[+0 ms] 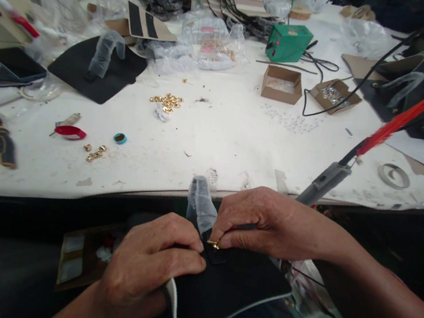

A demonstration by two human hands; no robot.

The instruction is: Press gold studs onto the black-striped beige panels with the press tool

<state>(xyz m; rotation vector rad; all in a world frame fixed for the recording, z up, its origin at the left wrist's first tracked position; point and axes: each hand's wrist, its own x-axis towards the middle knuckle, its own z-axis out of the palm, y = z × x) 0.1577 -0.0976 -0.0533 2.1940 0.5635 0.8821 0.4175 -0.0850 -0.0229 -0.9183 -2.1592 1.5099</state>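
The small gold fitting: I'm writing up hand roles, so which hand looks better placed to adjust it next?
Probably the right hand: it pinches the small gold fitting. The left hand rests on the black panel at one side, seemingly better for steadying.

From a single head-worn view, I look forward and down, close over the left hand and right hand, the table stretching away beyond.

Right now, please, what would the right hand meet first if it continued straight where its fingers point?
Beyond the gold-toned metal fitting it pinches, the right hand would probably meet the left hand first, though depth over the black panel is unclear.
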